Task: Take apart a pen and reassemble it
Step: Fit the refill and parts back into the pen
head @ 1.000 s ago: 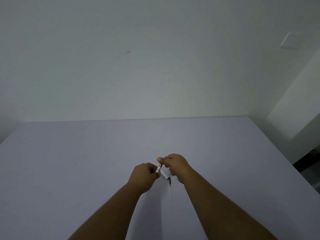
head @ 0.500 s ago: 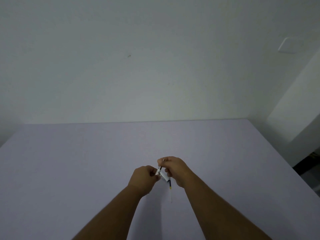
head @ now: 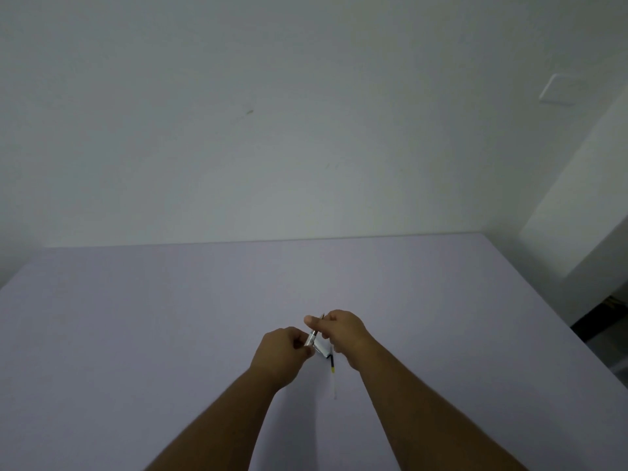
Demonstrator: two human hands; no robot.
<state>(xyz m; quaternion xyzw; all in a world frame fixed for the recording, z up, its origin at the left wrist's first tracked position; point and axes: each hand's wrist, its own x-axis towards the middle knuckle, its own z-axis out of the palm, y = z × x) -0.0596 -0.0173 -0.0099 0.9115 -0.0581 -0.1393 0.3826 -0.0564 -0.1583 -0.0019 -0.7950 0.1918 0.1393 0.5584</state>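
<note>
Both hands meet low over the lilac table (head: 170, 334). My left hand (head: 280, 356) pinches the lower end of a short clear and silver pen piece (head: 311, 338). My right hand (head: 341, 334) grips its upper end, where a thin dark tip pokes out past the thumb. On the table just below the hands lies the refill (head: 332, 363), dark with a yellow end and a clear tube trailing toward me. A pale clear part (head: 323, 349) lies next to it, partly hidden by the hands.
A plain white wall rises behind the table's far edge. The table's right edge runs diagonally at the right, with a dark floor gap (head: 605, 317) beyond it. A wall plate (head: 557, 90) sits high on the right.
The hands and the pen piece stay together in nearly the same spot; the right hand's fingers have shifted slightly on the upper end. The parts on the table have not moved.
</note>
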